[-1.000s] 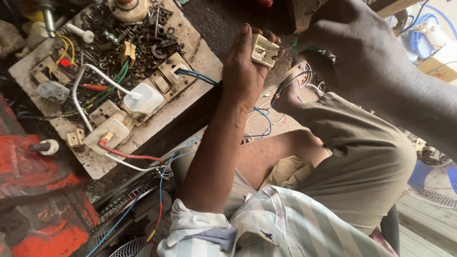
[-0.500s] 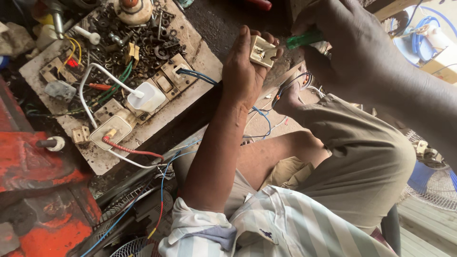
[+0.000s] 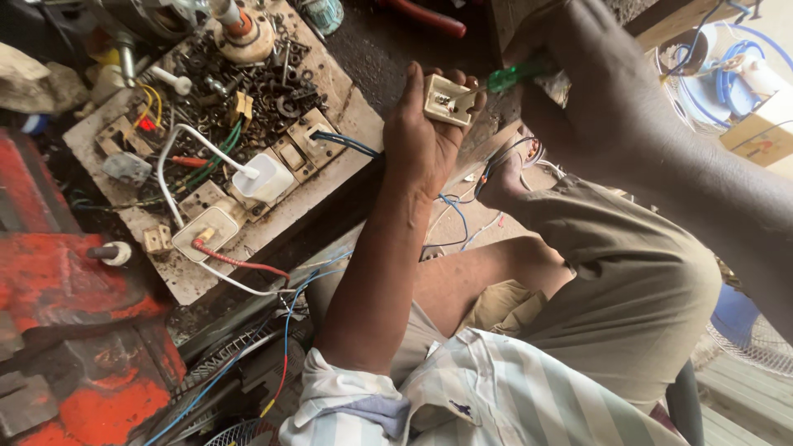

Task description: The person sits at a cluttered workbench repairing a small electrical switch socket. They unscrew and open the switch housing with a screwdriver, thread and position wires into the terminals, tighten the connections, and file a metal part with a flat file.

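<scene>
Cluttered board (image 3: pixel 330 194) behind, socket (image 3: pixel 447 100) in left grip (image 3: pixel 429 136), screwdriver (image 3: pixel 510 77) in right grip (image 3: pixel 591 91).

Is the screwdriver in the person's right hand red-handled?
No, the screwdriver held by the right hand has a green handle.

Cream plastic socket (image 3: pixel 447 100), translucent green plastic screwdriver handle (image 3: pixel 510 77), rough wooden board (image 3: pixel 347 124)

A small cream socket (image 3: pixel 447 100), square, sits tilted in the left palm; a green-handled screwdriver (image 3: pixel 505 78) touches its face.
</scene>
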